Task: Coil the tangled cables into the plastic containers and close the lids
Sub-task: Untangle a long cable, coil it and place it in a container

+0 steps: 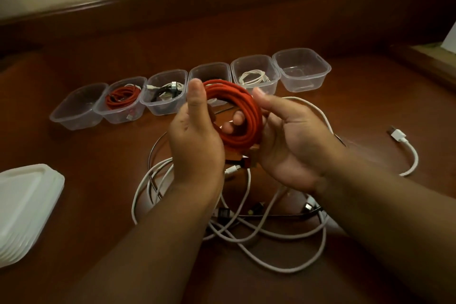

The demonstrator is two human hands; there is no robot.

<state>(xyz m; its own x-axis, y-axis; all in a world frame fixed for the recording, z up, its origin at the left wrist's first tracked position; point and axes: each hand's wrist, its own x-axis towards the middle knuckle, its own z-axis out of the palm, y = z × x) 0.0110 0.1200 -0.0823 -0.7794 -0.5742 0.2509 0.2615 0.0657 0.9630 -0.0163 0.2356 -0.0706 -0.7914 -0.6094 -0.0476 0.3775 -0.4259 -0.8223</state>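
lids (27, 207): white stack at the left edge of the tabletop (357, 96)
tubs: six clear ones in a row at the back, touching side to side, all uncovered
tub 1 (77, 107): nothing seen inside
tub 2 (121, 100): a red coil lies in it
tub 3 (164, 91): black and white cables, a plug showing
tub 4 (209, 73): partly hidden behind the hands – contents cannot be told
tub 5 (255, 75): a white coil
tub 6 (302, 69): nothing seen inside
left hand (196, 136): grip clenched round the left side of the red cable (237, 108), thumb upright along it
red cable: wound in a ring, held in the air between both hands, in front of tub 4
right hand (291, 136): palm up, fingers curled through the ring – grasping its right side
tangle (246, 219): white and dark cables in loose loops on the tabletop under the forearms
white end (398, 137): a plug lying apart to the right
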